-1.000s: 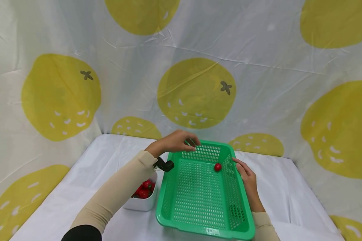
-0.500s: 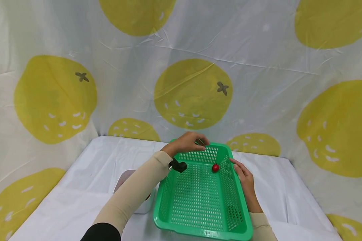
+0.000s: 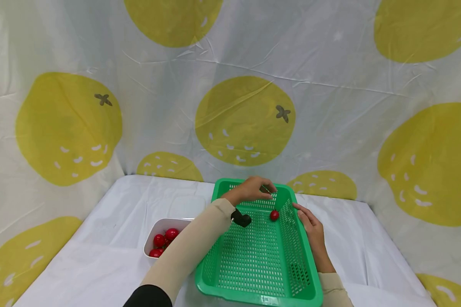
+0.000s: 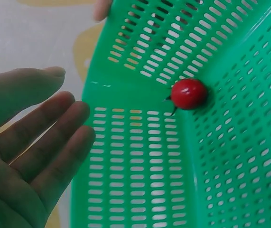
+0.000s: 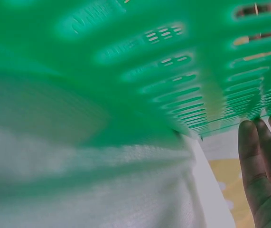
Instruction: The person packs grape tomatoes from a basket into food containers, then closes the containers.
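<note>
My left hand (image 3: 255,189) hovers over the far end of a green slotted plastic basket (image 3: 259,298). Its fingers are relaxed and loosely bent, and the left wrist view shows nothing between the thumb and fingers (image 4: 54,137). A single red cherry tomato (image 3: 274,215) lies in the basket's far right corner; its dark green stem (image 4: 171,102) shows up close. At the basket's right side, my right hand (image 3: 313,230) rests against the outer wall near the rim, with straight fingertips (image 5: 249,130) touching the slotted plastic from outside.
A white tub (image 3: 149,241) holding several red tomatoes (image 3: 159,241) stands left of the basket, partly behind my left forearm. Behind it lies a clear flat piece (image 3: 186,207) on the white tablecloth (image 3: 100,251). A lemon-printed curtain (image 3: 246,47) hangs behind the table.
My left hand has moved right and slightly down over the basket's far end, and the forearm has swung across the tub, exposing its left side. The right hand stays at the basket's side.
</note>
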Demonstrator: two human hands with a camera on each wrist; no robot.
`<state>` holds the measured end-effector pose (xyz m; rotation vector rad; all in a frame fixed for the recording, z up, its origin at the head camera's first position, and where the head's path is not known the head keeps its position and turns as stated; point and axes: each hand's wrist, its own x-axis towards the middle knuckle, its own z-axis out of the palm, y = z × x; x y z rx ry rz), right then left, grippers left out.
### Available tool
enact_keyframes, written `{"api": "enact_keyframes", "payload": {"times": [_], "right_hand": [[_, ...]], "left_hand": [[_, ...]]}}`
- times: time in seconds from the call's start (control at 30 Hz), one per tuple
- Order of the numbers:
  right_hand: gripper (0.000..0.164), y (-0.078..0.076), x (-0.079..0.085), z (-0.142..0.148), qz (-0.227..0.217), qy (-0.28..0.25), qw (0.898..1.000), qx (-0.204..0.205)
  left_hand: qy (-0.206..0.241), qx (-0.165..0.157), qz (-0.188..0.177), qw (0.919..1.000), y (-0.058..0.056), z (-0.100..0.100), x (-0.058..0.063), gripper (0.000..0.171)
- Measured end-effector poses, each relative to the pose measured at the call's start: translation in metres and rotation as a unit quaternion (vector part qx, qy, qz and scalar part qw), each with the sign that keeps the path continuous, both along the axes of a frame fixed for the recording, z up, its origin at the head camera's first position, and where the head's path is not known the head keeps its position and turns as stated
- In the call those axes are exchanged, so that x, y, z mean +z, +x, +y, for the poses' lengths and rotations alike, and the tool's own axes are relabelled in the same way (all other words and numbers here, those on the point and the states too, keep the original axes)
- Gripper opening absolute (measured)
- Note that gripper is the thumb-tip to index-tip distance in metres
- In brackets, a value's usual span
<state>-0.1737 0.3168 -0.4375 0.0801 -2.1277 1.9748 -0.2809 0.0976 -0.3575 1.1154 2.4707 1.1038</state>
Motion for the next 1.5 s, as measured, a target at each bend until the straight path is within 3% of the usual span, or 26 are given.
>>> {"api": "enact_keyframes", "payload": {"times": [0.17,0.47,0.73,1.03,1.5], "right_hand": [[0.041,0.001,0.001,0.000,0.004,0.003,1.000,0.003],[0.042,-0.008,-0.013,0.003,-0.009,0.015,1.000,-0.012],[0.041,-0.006,-0.012,0.008,0.002,0.017,1.000,-0.008],[0.041,-0.002,0.000,0.002,-0.004,0.001,1.000,-0.014],[0.038,-0.003,-0.003,-0.002,-0.013,0.012,1.000,-0.019]], "left_hand": [[0.009,-0.004,-0.026,0.9996,0.000,0.012,-0.012,0.028],[-0.032,0.007,-0.006,0.9994,0.003,0.030,-0.038,0.026],[-0.059,-0.017,0.003,0.9981,0.010,0.038,-0.045,0.026],[-0.099,0.000,0.027,0.9948,0.008,0.036,-0.050,0.028],[-0.159,0.001,0.051,0.9860,0.006,0.034,-0.062,0.034]]}}
